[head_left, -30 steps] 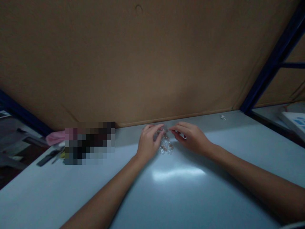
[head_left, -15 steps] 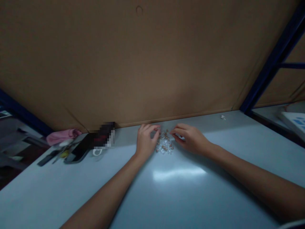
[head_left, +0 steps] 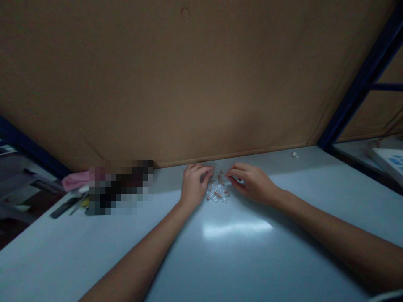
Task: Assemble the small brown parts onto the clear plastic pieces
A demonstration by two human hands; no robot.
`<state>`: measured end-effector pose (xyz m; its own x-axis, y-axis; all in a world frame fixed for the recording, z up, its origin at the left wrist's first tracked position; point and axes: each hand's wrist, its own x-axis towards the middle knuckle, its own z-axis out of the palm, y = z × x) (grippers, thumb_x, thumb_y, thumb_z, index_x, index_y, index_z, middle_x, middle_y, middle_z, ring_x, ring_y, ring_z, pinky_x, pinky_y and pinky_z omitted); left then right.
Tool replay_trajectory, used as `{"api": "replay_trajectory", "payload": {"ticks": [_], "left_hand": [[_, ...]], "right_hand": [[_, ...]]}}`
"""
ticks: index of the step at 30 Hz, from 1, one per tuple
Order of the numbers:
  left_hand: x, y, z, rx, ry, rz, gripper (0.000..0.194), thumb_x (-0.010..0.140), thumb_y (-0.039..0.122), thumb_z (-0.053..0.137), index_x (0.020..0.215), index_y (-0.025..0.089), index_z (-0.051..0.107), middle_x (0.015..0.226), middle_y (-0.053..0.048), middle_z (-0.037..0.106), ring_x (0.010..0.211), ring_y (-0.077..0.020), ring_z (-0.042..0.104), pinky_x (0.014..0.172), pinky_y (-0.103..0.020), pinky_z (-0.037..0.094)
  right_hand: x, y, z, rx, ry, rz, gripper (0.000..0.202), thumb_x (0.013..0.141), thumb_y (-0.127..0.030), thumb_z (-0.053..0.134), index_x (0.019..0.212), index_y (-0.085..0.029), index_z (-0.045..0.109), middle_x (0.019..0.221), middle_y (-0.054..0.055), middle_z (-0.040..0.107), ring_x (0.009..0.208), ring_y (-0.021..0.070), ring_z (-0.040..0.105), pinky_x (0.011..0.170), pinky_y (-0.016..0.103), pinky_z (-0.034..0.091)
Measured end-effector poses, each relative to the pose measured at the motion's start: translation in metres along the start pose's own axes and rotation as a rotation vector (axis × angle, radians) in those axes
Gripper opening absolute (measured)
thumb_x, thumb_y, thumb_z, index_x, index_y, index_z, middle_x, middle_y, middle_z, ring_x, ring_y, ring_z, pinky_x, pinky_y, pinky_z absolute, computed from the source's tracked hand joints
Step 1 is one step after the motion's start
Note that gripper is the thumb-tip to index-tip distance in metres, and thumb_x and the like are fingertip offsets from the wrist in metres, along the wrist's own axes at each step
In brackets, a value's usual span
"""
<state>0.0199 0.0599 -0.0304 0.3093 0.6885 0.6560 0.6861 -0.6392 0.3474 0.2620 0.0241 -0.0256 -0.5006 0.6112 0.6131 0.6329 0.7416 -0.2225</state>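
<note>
A small heap of clear and copper-coloured pieces lies on the pale table near its back edge. Against the left side of the heap is my left hand, thumb and forefinger curved together at the heap's upper left; whatever they pinch is too small to name. On the right side, my right hand has its thumb and forefinger tips drawn together beside the heap, and anything between them is too small to make out.
A brown board rises behind the table. At the left stand a pink cloth, a dark flat item and a pixelated dark area. A small white scrap lies at the back right. Blue frame posts flank the table.
The fingertips of my left hand have shifted slightly right over the heap's upper edge. My right hand has barely moved. More of the items at the left are pixelated.
</note>
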Motion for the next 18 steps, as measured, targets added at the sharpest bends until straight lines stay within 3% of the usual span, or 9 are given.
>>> {"api": "replay_trajectory", "payload": {"ticks": [10, 18], "left_hand": [[-0.0008, 0.0004, 0.0014, 0.041, -0.044, -0.002, 0.021, 0.089, 0.01, 0.074, 0.103, 0.023, 0.083, 0.099, -0.006, 0.08, 0.101, -0.0293, 0.067, 0.093, -0.049, 0.051], [-0.0015, 0.0047, 0.0012, 0.04, -0.059, 0.032, 0.021, 0.093, 0.015, 0.069, 0.104, 0.025, 0.083, 0.099, -0.006, 0.081, 0.1, -0.029, 0.067, 0.092, -0.05, 0.052]], "right_hand": [[0.0003, -0.0011, -0.002, 0.019, -0.005, 0.008, 0.018, 0.103, -0.017, 0.057, 0.106, -0.018, 0.075, 0.097, 0.009, 0.07, 0.089, 0.0208, 0.064, 0.078, 0.033, 0.05], [0.0001, 0.0007, -0.0002, 0.005, 0.003, -0.004, 0.019, 0.104, -0.019, 0.057, 0.106, -0.019, 0.075, 0.097, 0.01, 0.07, 0.089, 0.0207, 0.064, 0.078, 0.033, 0.049]]}}
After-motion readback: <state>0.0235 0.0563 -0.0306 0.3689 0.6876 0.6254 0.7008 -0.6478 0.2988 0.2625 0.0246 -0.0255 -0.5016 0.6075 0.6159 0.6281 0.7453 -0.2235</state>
